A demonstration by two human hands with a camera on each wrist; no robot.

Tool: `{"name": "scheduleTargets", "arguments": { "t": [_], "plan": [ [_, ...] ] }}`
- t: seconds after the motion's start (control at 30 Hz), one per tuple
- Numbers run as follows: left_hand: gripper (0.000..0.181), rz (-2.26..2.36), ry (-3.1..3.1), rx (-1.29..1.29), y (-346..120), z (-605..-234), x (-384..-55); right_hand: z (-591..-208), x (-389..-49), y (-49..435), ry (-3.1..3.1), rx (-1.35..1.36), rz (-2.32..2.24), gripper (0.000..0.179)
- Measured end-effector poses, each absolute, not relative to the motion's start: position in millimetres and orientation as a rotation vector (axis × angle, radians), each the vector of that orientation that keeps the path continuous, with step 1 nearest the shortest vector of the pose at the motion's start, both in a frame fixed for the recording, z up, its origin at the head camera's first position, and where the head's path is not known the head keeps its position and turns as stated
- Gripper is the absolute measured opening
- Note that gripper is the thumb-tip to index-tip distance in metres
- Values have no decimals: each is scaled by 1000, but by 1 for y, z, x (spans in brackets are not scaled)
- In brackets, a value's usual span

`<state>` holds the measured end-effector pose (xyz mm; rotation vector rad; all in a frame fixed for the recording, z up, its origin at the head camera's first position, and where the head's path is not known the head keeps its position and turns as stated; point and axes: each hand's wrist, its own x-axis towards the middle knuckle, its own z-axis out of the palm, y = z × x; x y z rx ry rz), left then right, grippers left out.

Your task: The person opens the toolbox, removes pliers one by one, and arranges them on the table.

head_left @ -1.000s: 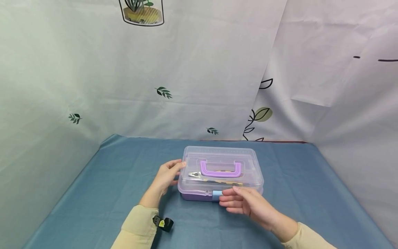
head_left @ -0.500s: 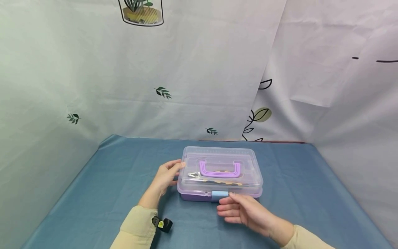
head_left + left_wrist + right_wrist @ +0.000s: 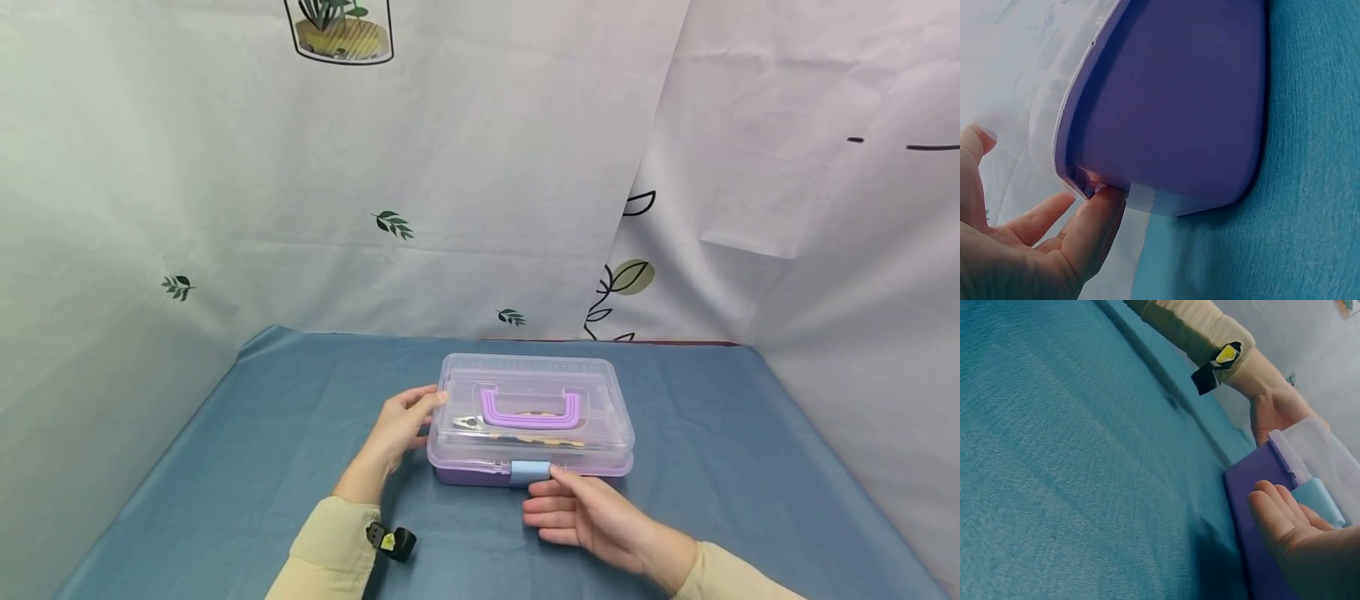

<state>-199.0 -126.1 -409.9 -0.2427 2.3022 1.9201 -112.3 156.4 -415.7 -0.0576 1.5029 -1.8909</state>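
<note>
A plastic storage box (image 3: 517,367) with a clear lid, a purple base and a folded purple handle (image 3: 531,421) sits on the table, its lid down. My left hand (image 3: 397,429) holds the box's left end; in the left wrist view its fingertips (image 3: 1094,203) touch below the lid's rim. In front, my right hand (image 3: 588,517) has its fingers extended, palm facing left, and its thumb touches or nearly touches the right edge of the light blue latch (image 3: 529,472). Through the lid show a silver tool head (image 3: 468,422) and black-and-yellow pieces, too blurred to identify.
Blue cloth (image 3: 300,467) covers the table. White printed curtains (image 3: 480,167) enclose its back and sides. A black strap end (image 3: 397,540) hangs from the left sleeve.
My right hand has moved slightly down and back from the box front, uncovering the whole blue latch. The left hand and the box stay in place.
</note>
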Motion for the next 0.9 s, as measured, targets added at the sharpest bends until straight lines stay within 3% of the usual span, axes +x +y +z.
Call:
{"name": "scheduleTargets", "arguments": {
  "t": [0.9],
  "plan": [
    [56,1938,2301,-266,-126,-407,-200,-434,-112,143,1587,110,-2005,89]
  ]
}}
